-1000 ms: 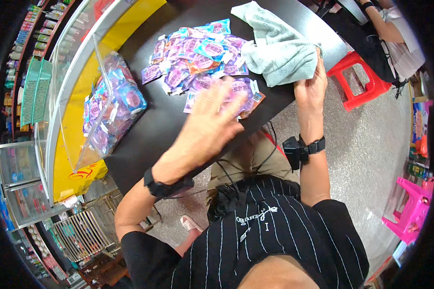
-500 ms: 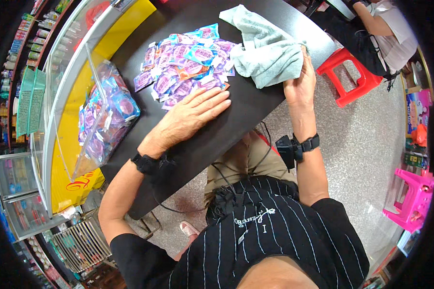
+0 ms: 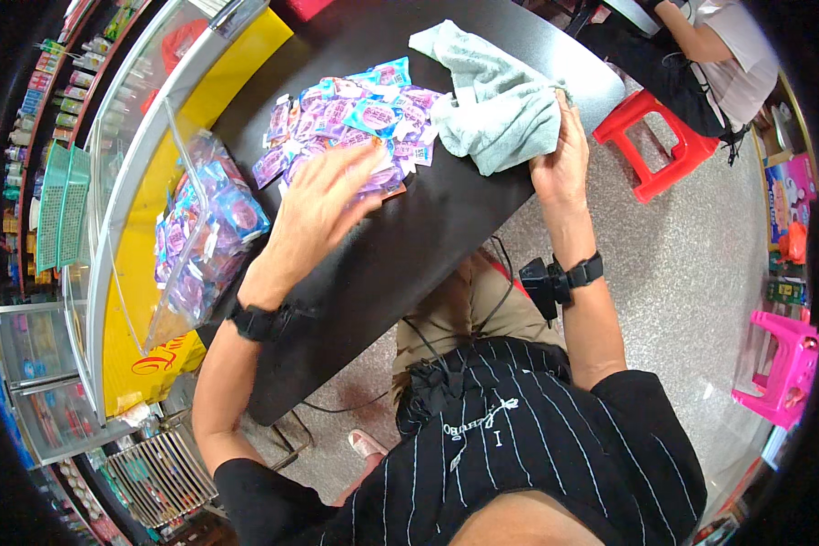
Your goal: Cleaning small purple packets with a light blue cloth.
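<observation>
Stocked shelves (image 3: pixel 66 56) show this is a shop.

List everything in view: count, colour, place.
Table: one, black, centre
Packet pile: one, mostly purple and blue, on table
Packet heap: one, purple and blue, table's left edge
Cloth: one, pale green, right of pile
Cabinet: one, yellow and clear, left
Baskets: two, green, far left
Shelf goods: many, multicoloured, left
Stools: two, red and pink, right
Person: one, white top, upper right
Wristbands: two, black, wrists
Shirt: one, black striped, bottom
Left grip: one, bare, over pile
Right grip: one, bare, at cloth
</observation>
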Available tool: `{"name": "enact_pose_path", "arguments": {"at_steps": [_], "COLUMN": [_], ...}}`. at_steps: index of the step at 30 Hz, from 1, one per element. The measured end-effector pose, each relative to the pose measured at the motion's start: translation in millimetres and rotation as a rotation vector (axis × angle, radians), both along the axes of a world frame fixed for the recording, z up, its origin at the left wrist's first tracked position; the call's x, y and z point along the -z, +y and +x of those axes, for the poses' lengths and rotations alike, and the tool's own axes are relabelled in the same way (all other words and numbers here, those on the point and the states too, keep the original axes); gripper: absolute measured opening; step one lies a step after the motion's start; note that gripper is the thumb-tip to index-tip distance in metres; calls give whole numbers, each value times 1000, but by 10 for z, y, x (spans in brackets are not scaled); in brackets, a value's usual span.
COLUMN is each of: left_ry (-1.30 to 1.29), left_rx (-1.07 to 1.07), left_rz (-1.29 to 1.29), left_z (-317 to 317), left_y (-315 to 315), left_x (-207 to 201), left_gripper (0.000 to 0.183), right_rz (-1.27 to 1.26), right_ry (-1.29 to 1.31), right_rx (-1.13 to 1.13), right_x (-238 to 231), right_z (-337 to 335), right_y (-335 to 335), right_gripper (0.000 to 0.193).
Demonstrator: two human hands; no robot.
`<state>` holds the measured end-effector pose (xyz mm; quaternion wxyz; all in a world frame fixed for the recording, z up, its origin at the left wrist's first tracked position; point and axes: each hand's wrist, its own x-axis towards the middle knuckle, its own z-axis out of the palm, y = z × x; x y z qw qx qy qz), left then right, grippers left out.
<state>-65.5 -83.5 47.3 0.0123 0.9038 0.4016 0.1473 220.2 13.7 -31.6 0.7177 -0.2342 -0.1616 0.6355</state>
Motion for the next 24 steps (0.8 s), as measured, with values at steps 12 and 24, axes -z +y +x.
{"name": "enact_pose_path", "arguments": {"at_steps": [12, 24], "left_ry": [-106, -1100], "left_rx": [-206, -457], "left_rz": [-172, -352], "left_z": [85, 326], "left_y": [688, 348], "left_x": [325, 142], "left_gripper": [48, 30], "right_rz": [-29, 71], "right_ry": [-119, -130], "right_rx": [-2, -63], "right_x": [-139, -102], "right_z": [-78, -131], "right_y": [-108, -144], "right_gripper": [35, 22]}}
